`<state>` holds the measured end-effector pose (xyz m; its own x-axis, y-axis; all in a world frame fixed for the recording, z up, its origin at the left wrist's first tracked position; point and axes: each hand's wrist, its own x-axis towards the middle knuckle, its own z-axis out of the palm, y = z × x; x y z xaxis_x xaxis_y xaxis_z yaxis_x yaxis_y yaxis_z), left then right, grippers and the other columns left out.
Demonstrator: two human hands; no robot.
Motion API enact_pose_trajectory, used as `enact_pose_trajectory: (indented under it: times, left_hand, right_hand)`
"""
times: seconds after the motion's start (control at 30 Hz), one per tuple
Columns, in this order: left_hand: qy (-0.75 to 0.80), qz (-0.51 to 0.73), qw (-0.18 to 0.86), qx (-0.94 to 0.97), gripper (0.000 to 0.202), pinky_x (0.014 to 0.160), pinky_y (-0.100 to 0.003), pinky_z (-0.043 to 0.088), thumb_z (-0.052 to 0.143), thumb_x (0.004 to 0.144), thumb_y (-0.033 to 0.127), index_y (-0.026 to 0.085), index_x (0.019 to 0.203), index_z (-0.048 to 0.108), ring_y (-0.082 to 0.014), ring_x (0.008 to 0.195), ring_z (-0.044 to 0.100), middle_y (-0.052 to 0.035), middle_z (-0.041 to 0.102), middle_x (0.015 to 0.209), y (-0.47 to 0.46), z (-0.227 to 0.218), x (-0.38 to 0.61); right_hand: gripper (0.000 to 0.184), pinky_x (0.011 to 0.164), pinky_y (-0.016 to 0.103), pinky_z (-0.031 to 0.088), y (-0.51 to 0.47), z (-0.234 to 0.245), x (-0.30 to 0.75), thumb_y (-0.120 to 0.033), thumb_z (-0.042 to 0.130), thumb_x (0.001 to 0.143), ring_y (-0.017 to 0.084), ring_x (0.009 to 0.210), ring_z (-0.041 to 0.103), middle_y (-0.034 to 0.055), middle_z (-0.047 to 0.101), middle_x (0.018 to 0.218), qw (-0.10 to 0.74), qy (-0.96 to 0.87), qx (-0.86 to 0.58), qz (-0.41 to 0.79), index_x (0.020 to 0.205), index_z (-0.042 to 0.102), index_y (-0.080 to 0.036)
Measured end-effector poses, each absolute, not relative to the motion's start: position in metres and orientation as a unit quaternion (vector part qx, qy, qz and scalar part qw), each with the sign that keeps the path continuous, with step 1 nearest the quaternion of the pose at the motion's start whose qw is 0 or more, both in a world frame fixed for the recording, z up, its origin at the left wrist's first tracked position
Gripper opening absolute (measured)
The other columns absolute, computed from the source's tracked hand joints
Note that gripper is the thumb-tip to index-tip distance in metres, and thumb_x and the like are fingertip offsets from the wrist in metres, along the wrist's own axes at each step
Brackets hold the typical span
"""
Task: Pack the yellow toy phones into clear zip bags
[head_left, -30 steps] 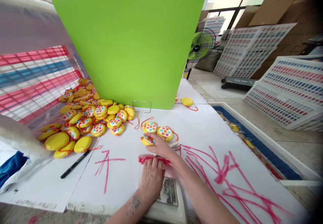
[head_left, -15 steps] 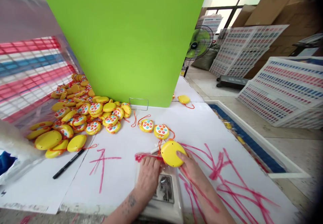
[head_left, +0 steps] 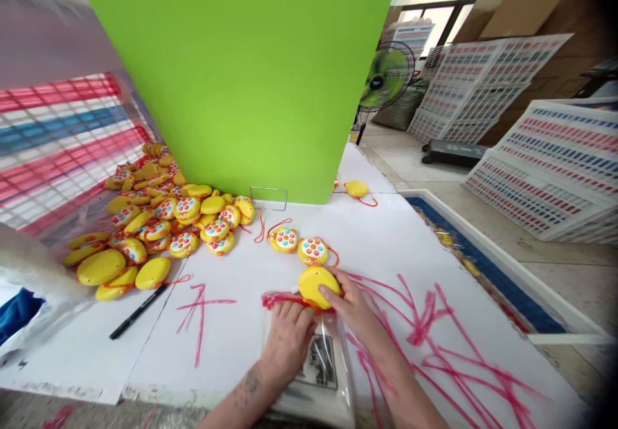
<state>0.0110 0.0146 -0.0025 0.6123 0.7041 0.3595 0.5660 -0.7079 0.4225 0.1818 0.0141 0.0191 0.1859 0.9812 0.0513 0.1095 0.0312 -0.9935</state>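
My right hand (head_left: 355, 306) grips a yellow round toy (head_left: 316, 284), plain back side up, right at the red-edged mouth of a clear plastic bag (head_left: 318, 368). My left hand (head_left: 290, 335) lies on that bag with its fingers curled at the opening, pinching the mouth. The bag sits on top of a stack of similar bags with printed labels at the near table edge. Two more toys (head_left: 299, 245) with coloured dots and red cords lie just beyond the hands.
A heap of yellow toys (head_left: 159, 223) spills from a big clear sack (head_left: 38, 178) at the left. A black marker (head_left: 138, 312) lies on the white table (head_left: 434, 255), which has red scribbles. A green board (head_left: 251, 75) stands behind; a floor fan (head_left: 386, 84) and stacked crates (head_left: 545, 171) are at the right.
My right hand picked a toy up from beside the two dotted ones, turned it back side up, and brought it down to the bag's mouth. My left hand stayed on the bag.
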Motion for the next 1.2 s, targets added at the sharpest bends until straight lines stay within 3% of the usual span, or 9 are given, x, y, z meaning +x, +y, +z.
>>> enact_pose_trajectory:
  times: [0.2, 0.33, 0.47, 0.57, 0.67, 0.77, 0.87, 1.03, 1.2]
  left_hand:
    - [0.352, 0.32, 0.112, 0.873, 0.017, 0.075, -0.036, 0.042, 0.042, 0.091, 0.013, 0.018, 0.095, 0.058, -0.0197, 0.079, 0.049, -0.0047, 0.06, 0.083, 0.014, -0.004, 0.007]
    - [0.36, 0.34, 0.113, 0.861, 0.015, 0.08, -0.038, 0.043, 0.045, 0.092, 0.017, 0.019, 0.093, 0.059, -0.0198, 0.082, 0.051, -0.0044, 0.062, 0.086, 0.014, 0.0, 0.005]
    - [0.389, 0.323, 0.126, 0.853, 0.01, 0.083, -0.042, 0.044, 0.049, 0.09, 0.018, 0.019, 0.091, 0.059, -0.0211, 0.087, 0.052, -0.0053, 0.062, 0.091, 0.015, 0.004, 0.006]
    - [0.399, 0.325, 0.166, 0.841, 0.007, 0.088, -0.046, 0.044, 0.051, 0.089, 0.018, 0.019, 0.092, 0.057, -0.0225, 0.097, 0.053, -0.0077, 0.06, 0.104, 0.017, 0.005, 0.006]
    - [0.39, 0.331, 0.197, 0.836, 0.006, 0.091, -0.048, 0.043, 0.049, 0.089, 0.017, 0.019, 0.092, 0.054, -0.0236, 0.105, 0.052, -0.0096, 0.057, 0.113, 0.019, 0.004, 0.005]
    - [0.386, 0.327, 0.227, 0.832, 0.005, 0.092, -0.047, 0.043, 0.048, 0.089, 0.016, 0.019, 0.092, 0.052, -0.024, 0.108, 0.052, -0.0105, 0.057, 0.116, 0.02, 0.002, 0.005]
    - [0.383, 0.319, 0.26, 0.827, 0.005, 0.088, -0.043, 0.045, 0.047, 0.09, 0.019, 0.018, 0.09, 0.052, -0.0227, 0.1, 0.055, -0.0093, 0.061, 0.107, 0.021, 0.004, 0.004]
    - [0.407, 0.253, 0.315, 0.819, 0.012, 0.071, -0.034, 0.048, 0.047, 0.088, 0.017, 0.018, 0.08, 0.055, -0.0203, 0.078, 0.058, -0.0048, 0.063, 0.078, 0.022, 0.027, 0.001]
    - [0.39, 0.268, 0.293, 0.831, 0.009, 0.079, -0.038, 0.048, 0.05, 0.087, 0.019, 0.019, 0.087, 0.059, -0.0215, 0.087, 0.059, -0.0058, 0.066, 0.088, 0.022, 0.041, -0.004]
  right_hand:
    - [0.036, 0.095, 0.039, 0.045, 0.014, 0.012, 0.171, -0.041, 0.046, 0.091, 0.023, 0.105, 0.06, 0.0085, 0.067, 0.111, 0.405, -0.609, -0.557, 0.393, 0.116, 0.062, -0.02]
    - [0.041, 0.096, 0.04, 0.043, 0.014, 0.013, 0.165, -0.039, 0.034, 0.096, 0.023, 0.102, 0.059, 0.0079, 0.068, 0.099, 0.353, -0.681, -0.536, 0.354, 0.103, 0.07, -0.021]
    - [0.038, 0.097, 0.038, 0.042, 0.013, 0.016, 0.179, -0.04, 0.035, 0.096, 0.022, 0.107, 0.057, 0.0077, 0.065, 0.11, 0.387, -0.646, -0.576, 0.318, 0.107, 0.068, -0.022]
    - [0.037, 0.09, 0.04, 0.045, 0.011, 0.017, 0.195, -0.041, 0.037, 0.094, 0.024, 0.1, 0.061, 0.0082, 0.069, 0.103, 0.385, -0.603, -0.636, 0.29, 0.104, 0.067, -0.022]
    - [0.034, 0.086, 0.04, 0.048, 0.005, 0.016, 0.2, -0.041, 0.041, 0.092, 0.025, 0.095, 0.065, 0.0074, 0.072, 0.101, 0.343, -0.61, -0.634, 0.328, 0.105, 0.067, -0.022]
    - [0.034, 0.091, 0.038, 0.046, -0.002, 0.017, 0.19, -0.035, 0.041, 0.093, 0.023, 0.104, 0.063, 0.0057, 0.069, 0.113, 0.338, -0.62, -0.603, 0.371, 0.117, 0.061, -0.024]
    - [0.037, 0.092, 0.039, 0.046, -0.007, 0.019, 0.179, -0.029, 0.036, 0.093, 0.023, 0.106, 0.062, 0.0066, 0.067, 0.117, 0.349, -0.599, -0.622, 0.363, 0.123, 0.057, -0.023]
    - [0.04, 0.084, 0.038, 0.05, -0.009, 0.026, 0.171, -0.028, 0.036, 0.093, 0.023, 0.092, 0.067, 0.0071, 0.071, 0.105, 0.366, -0.586, -0.629, 0.357, 0.129, 0.052, -0.022]
    - [0.039, 0.081, 0.034, 0.051, -0.013, 0.031, 0.164, -0.029, 0.037, 0.093, 0.021, 0.087, 0.066, 0.0057, 0.071, 0.104, 0.434, -0.578, -0.604, 0.334, 0.129, 0.051, -0.022]
